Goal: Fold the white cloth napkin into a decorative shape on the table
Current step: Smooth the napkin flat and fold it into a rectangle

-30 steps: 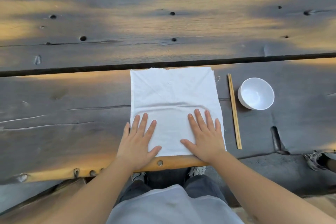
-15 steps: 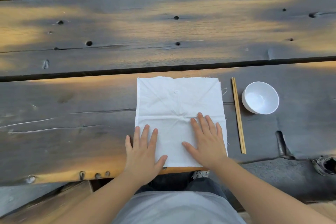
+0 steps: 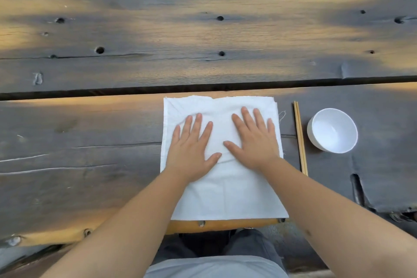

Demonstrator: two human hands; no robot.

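A white cloth napkin (image 3: 228, 194) lies flat as a square on the dark wooden table (image 3: 90, 165), its near edge at the table's front rim. My left hand (image 3: 191, 149) rests palm down on the napkin's left middle, fingers spread. My right hand (image 3: 255, 140) presses flat on the right middle, fingers spread toward the far edge. Neither hand grips the cloth. A few soft wrinkles show between and beyond the fingers.
A pair of wooden chopsticks (image 3: 300, 137) lies just right of the napkin, pointing away from me. A white bowl (image 3: 332, 130) stands right of them. A dark gap (image 3: 90, 93) between planks runs just beyond the napkin. My legs show below the front rim.
Both hands have slid away from me across the napkin, from its near part to its middle and far part, flattening the crease that crossed its centre.
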